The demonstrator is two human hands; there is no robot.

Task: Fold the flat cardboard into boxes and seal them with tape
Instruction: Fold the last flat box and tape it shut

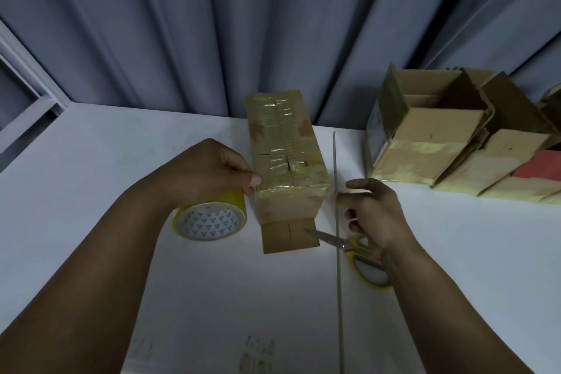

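A narrow cardboard box (pixel 283 143) lies on the white table (pixel 121 146), its top covered in shiny tape and its near flaps (pixel 288 235) open. My left hand (pixel 209 170) grips a roll of yellow tape (pixel 209 218) at the box's left near corner. A clear strip of tape runs from the roll across the box's near end. My right hand (pixel 368 209) pinches the other end of that strip at the box's right near corner.
Yellow-handled scissors (pixel 352 247) lie on the table under my right wrist. Several folded open boxes (pixel 440 130) stand in a row at the back right. A thin seam (pixel 337 222) runs down the table. Grey curtains (pixel 273 24) hang behind.
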